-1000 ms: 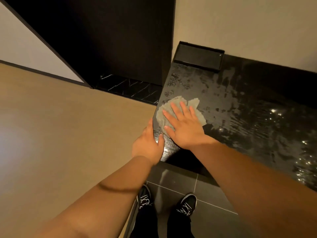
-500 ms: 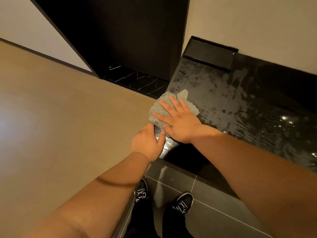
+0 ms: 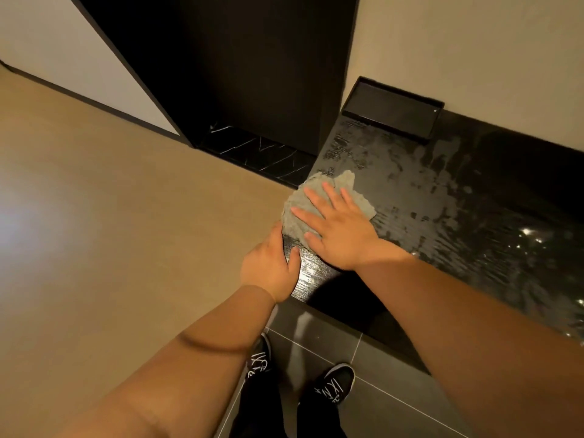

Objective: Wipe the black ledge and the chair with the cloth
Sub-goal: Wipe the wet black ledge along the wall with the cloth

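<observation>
Pressing the grey cloth point(image 3: 358, 202) flat with the right hand point(image 3: 339, 235), palm down and fingers straight and spread, pinching nothing. Lies bunched at the left end of the black ledge point(image 3: 442, 197), hanging slightly past the left edge and well apart from the shallow black tray point(image 3: 392, 110) by the wall. Bracing with the left hand point(image 3: 268, 270) on that same left edge near the front corner, thumb on top; cannot tell how tightly the other fingers curl down the side, being mostly hidden. No chair in view.

Looks light, soft and limp, and probably damp, going by the wet streaks across the ledge. Likely to crumple and roll under a sideways push rather than slide as one sheet. Best kept under a flat palm over the middle while wiping. For carrying to the chair, better gathered by the bunched middle than pinched by a loose corner, to avoid trailing or dripping. Wet, slick-looking top, so calls for firm downward pressure to stop the cloth skating out from under the fingers.

Shifted leftward since a second ago, together with the right hand: then wholly on the top, now overhanging the left edge, with fingers turned more to the left. Hardly moved since half a second ago. Left hand kept on the edge throughout.
</observation>
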`<state>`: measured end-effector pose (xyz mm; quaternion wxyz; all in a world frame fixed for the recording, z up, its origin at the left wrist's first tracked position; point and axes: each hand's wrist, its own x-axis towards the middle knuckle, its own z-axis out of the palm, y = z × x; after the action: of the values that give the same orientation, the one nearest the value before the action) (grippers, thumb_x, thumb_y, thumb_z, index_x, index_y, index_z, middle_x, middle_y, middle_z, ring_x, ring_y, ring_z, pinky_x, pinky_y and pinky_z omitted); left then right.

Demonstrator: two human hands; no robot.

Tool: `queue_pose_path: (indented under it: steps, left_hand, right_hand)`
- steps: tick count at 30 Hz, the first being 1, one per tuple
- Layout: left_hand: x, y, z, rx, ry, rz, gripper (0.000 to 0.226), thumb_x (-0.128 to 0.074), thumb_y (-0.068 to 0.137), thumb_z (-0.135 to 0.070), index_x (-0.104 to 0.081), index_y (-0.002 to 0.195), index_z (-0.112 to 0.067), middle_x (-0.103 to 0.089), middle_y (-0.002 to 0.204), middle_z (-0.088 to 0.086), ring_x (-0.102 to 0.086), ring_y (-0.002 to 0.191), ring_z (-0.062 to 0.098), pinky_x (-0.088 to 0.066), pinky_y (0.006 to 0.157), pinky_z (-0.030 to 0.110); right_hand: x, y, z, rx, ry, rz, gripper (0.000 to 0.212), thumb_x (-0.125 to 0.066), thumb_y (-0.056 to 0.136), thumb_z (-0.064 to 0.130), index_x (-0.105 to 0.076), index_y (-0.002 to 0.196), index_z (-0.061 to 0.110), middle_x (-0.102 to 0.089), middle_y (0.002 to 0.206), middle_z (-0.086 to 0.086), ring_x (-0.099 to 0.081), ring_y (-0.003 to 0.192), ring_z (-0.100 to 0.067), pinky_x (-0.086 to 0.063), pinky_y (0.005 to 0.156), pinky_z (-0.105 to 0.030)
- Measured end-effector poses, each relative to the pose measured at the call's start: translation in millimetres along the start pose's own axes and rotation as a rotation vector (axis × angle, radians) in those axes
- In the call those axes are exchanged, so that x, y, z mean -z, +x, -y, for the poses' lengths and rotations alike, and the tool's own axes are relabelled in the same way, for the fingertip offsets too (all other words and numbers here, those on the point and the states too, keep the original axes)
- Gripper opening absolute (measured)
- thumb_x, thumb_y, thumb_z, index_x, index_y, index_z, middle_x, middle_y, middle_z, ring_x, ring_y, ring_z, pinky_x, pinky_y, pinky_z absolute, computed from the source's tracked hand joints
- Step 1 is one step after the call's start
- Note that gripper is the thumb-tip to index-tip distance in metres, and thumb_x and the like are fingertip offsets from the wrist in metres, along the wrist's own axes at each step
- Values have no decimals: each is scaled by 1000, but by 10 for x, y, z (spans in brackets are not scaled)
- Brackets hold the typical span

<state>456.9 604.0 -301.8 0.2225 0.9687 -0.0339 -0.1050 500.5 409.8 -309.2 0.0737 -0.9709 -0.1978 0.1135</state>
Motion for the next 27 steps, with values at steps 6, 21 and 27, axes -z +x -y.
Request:
queue_pose_path:
  steps: [6,21,27]
  left_hand:
    - [-11,1,-3,-13,-4,4,64,-53,100,-48,-32,156,-24,-71,115,7,-70,94,32,-50,74,38]
    - [-16,32,29,-31,-53,33,66,-57,98,-43,-34,155,-22,-67,124,5,-68,103,31,-49,78,38]
    - [-12,48,29,-7,-39,37,67,-58,93,-48,-36,152,-28,-65,126,2,-67,106,30,-49,80,39]
  right_hand:
    - [-132,-539,103,46,28,14,59,-29,101,56,-27,158,41,-3,172,2,17,156,-28,5,126,-53]
    - [-61,-375,205,-124,20,66,67,-16,96,62,-16,160,44,5,172,-4,22,154,-35,10,124,-57]
    - [143,129,-157,-177,22,80,67,-18,99,63,-2,162,43,12,171,1,24,154,-29,16,124,-52]
